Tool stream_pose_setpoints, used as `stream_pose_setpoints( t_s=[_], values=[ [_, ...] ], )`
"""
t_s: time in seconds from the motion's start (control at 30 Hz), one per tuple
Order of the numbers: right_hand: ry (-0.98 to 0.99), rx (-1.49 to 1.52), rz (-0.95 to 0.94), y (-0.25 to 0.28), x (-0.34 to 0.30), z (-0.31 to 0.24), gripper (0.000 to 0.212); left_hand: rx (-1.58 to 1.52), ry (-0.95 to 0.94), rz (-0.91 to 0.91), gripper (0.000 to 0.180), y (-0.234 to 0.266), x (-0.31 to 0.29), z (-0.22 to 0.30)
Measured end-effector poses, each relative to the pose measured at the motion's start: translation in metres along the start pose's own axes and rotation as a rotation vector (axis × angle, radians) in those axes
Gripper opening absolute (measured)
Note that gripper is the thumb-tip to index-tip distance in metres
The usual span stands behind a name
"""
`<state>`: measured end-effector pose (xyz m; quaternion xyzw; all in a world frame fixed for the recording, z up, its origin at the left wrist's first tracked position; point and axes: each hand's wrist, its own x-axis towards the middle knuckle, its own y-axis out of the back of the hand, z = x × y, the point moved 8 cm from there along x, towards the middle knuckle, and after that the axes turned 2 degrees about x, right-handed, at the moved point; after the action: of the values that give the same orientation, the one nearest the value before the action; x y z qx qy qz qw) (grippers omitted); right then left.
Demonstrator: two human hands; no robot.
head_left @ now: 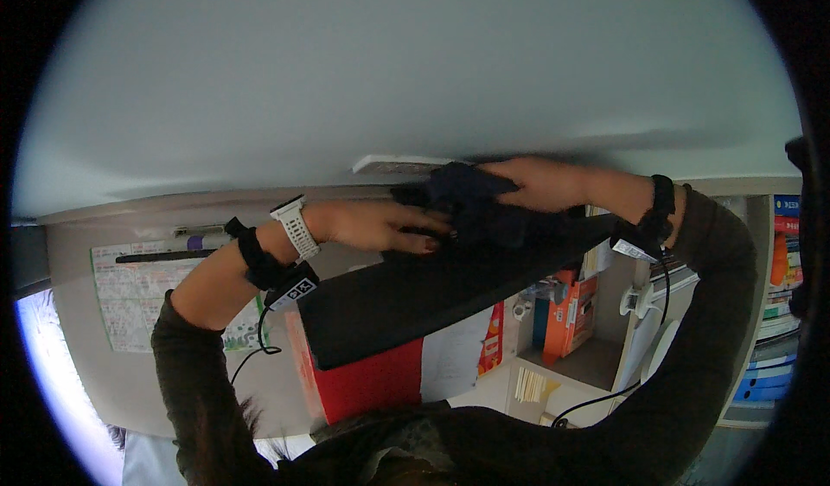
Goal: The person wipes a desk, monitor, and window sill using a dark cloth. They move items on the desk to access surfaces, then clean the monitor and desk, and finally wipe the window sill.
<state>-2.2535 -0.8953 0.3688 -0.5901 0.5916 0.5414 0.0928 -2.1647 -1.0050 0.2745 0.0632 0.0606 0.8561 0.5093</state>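
A crumpled dark cloth [484,205] is bunched between my two hands, over the far edge of a long flat black panel [406,291]. My right hand [540,185] grips the cloth from its right side, fingers closed into the folds. From the left, my left hand [376,225] reaches to the cloth's near-left part, thumb and fingers bent around it; some fingertips are lost in the dark folds. The panel slants from lower left to upper right beneath both hands. What kind of thing it is cannot be told from here.
A pale wall [415,71] rises just beyond my hands, with a white strip-shaped fitting [398,165] low on it. Below the panel lie a red folder [372,382] and papers. Shelves [596,348] with an orange box [571,317] stand right; books [782,313] line the far right. A printed sheet [138,300] lies left.
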Motion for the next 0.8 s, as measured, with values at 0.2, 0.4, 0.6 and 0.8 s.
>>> stream_pose_setpoints(
  t_s=[0.2, 0.4, 0.6, 0.8],
  values=[
    [-0.198, -0.283, -0.076, -0.007, -0.008, 0.018, 0.046, -0.083, 0.001, 0.006, 0.052, 0.0, 0.0, -0.004],
    [-0.26, -0.352, 0.055, 0.011, -0.02, 0.008, 0.049, -0.034, -0.004, -0.004, 0.052, 0.002, 0.0, -0.005],
    [-0.015, 0.106, 0.111, 0.007, -0.004, -0.008, 0.055, -0.04, -0.018, 0.011, 0.052, 0.002, 0.001, -0.005],
    [-0.218, 0.317, -0.03, -0.004, -0.003, 0.022, 0.051, -0.047, -0.008, 0.026, 0.053, 0.003, 0.001, -0.006]
  ],
)
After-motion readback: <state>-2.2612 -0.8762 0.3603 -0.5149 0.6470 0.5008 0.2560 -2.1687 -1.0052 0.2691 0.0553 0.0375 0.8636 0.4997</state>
